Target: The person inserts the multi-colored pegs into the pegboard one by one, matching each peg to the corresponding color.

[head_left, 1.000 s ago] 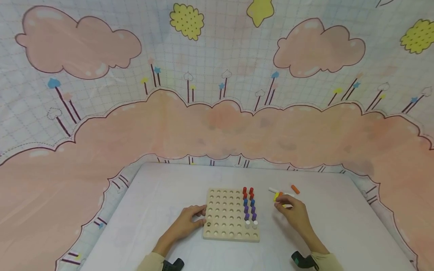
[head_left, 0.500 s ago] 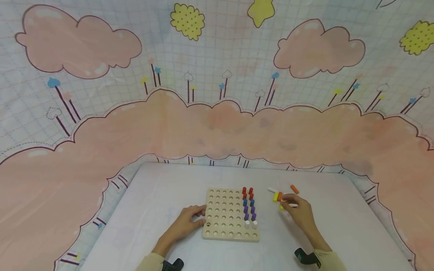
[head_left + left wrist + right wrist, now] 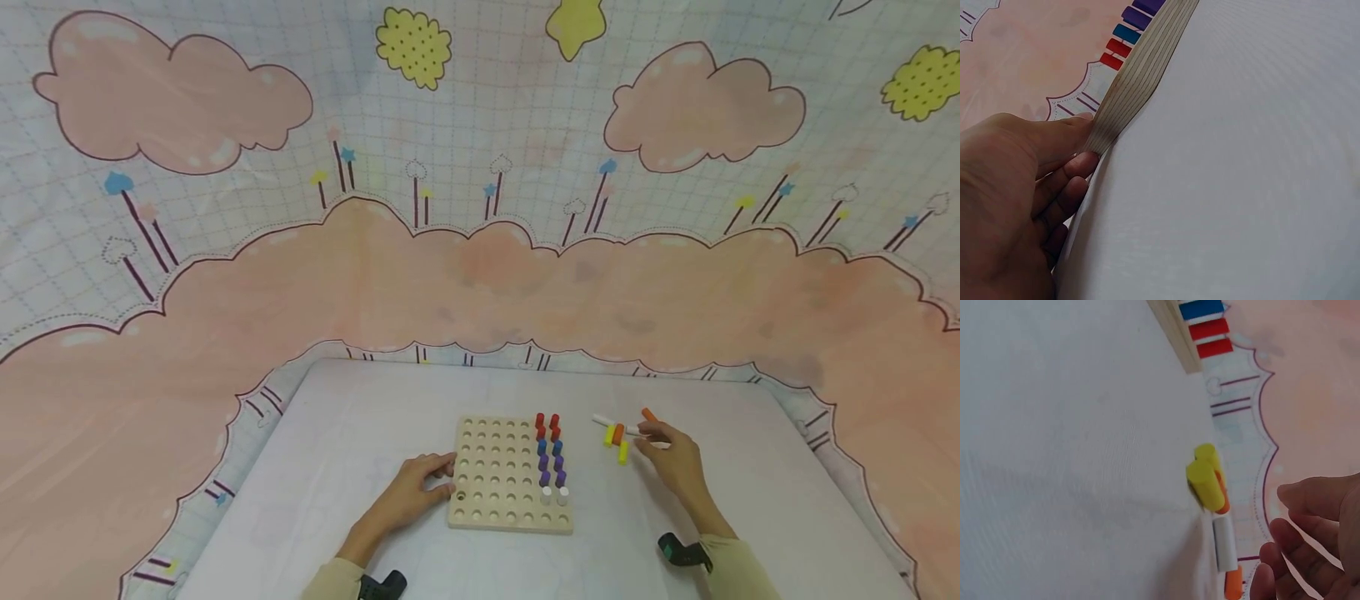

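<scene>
A light wooden pegboard (image 3: 495, 475) lies on the white table. Pegs stand in two columns on its right side: red (image 3: 555, 421), blue (image 3: 557, 447), purple (image 3: 560, 477) and white (image 3: 562, 496). My left hand (image 3: 416, 487) rests its thumb and fingertips against the board's left edge. Over the loose pegs at the right hovers my right hand (image 3: 675, 458), its fingers loosely bent. In the right wrist view nothing shows between the right fingers (image 3: 1288, 534). Nearest to that hand are a white peg (image 3: 632, 431) and an orange peg (image 3: 648, 414), the latter partly covered.
Just left of the right hand lie two yellow pegs (image 3: 623, 453), another orange peg (image 3: 618, 434) and another white peg (image 3: 602, 419). The table (image 3: 360, 408) extends on both sides of the board. A patterned cloth (image 3: 480, 283) hangs behind it.
My right hand has shifted right, away from the yellow pegs, which are now uncovered, and towards the white and far orange pegs. The left hand and board look unmoved.
</scene>
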`<action>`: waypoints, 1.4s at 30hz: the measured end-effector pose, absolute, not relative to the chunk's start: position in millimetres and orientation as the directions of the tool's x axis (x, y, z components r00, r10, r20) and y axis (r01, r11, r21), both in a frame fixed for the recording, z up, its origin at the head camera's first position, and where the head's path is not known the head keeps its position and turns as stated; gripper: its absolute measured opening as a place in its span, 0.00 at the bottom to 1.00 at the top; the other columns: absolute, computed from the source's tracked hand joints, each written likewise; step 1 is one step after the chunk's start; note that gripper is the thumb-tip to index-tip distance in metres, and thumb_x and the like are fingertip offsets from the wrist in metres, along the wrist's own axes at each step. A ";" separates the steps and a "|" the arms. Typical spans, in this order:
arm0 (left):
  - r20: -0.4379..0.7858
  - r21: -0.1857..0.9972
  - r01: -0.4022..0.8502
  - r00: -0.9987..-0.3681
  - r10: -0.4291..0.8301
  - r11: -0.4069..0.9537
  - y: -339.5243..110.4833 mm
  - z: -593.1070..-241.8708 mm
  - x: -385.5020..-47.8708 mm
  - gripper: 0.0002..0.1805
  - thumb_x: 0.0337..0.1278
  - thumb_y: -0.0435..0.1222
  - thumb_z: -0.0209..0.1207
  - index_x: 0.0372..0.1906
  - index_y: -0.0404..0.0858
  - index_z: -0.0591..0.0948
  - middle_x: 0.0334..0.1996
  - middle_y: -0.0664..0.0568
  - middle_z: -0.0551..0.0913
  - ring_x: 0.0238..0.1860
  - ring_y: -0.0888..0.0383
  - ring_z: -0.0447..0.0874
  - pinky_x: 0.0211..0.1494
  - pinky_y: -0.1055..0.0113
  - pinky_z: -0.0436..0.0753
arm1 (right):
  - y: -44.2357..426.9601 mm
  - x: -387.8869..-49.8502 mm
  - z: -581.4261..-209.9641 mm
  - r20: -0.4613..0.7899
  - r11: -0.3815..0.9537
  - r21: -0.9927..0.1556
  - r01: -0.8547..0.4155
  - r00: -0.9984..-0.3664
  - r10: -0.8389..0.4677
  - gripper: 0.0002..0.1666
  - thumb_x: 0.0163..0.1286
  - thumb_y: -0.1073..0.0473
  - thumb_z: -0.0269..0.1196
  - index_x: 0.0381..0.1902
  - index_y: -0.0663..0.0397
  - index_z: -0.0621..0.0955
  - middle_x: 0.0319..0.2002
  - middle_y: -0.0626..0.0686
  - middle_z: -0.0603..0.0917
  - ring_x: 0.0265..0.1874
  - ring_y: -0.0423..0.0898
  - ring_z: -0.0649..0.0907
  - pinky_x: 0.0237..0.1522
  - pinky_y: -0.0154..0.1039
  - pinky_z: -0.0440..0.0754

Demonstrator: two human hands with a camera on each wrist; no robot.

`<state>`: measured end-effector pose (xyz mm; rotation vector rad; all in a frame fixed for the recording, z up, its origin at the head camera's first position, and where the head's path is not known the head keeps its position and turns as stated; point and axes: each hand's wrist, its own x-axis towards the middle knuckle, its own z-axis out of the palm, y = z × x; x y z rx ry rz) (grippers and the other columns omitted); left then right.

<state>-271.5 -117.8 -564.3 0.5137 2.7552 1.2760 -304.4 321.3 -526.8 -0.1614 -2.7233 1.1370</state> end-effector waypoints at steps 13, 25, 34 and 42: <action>0.106 0.741 0.300 -0.936 0.336 0.601 -118.2 -563.6 -271.0 0.28 0.60 0.44 0.64 0.64 0.40 0.76 0.43 0.66 0.79 0.47 0.65 0.71 0.62 0.54 0.68 | 331.8 -319.9 -537.7 0.098 0.713 -0.699 0.055 -0.980 0.172 0.20 0.68 0.56 0.62 0.55 0.58 0.81 0.54 0.66 0.81 0.55 0.61 0.78 0.44 0.42 0.75; 0.142 0.717 0.339 -0.926 0.349 0.609 -118.9 -564.8 -271.1 0.28 0.61 0.44 0.64 0.64 0.38 0.77 0.43 0.64 0.80 0.46 0.64 0.72 0.59 0.55 0.69 | 330.7 -325.3 -540.3 0.025 0.682 -0.724 0.104 -0.984 0.176 0.23 0.66 0.57 0.62 0.57 0.60 0.80 0.57 0.69 0.78 0.58 0.65 0.75 0.58 0.61 0.71; 0.087 0.743 0.286 -0.938 0.336 0.605 -118.1 -565.4 -273.6 0.29 0.60 0.45 0.63 0.65 0.40 0.75 0.43 0.67 0.79 0.47 0.66 0.72 0.62 0.53 0.68 | 329.7 -327.3 -537.8 0.053 0.701 -0.708 0.086 -0.983 0.174 0.22 0.66 0.59 0.61 0.57 0.61 0.80 0.59 0.70 0.78 0.62 0.68 0.72 0.63 0.64 0.67; 0.104 0.737 0.306 -0.932 0.347 0.603 -119.3 -567.4 -274.9 0.29 0.61 0.45 0.63 0.65 0.39 0.75 0.43 0.67 0.79 0.46 0.67 0.71 0.62 0.55 0.67 | 326.4 -329.4 -536.8 0.048 0.716 -0.693 0.089 -0.984 0.169 0.22 0.65 0.60 0.62 0.56 0.61 0.80 0.59 0.69 0.78 0.62 0.67 0.73 0.62 0.63 0.69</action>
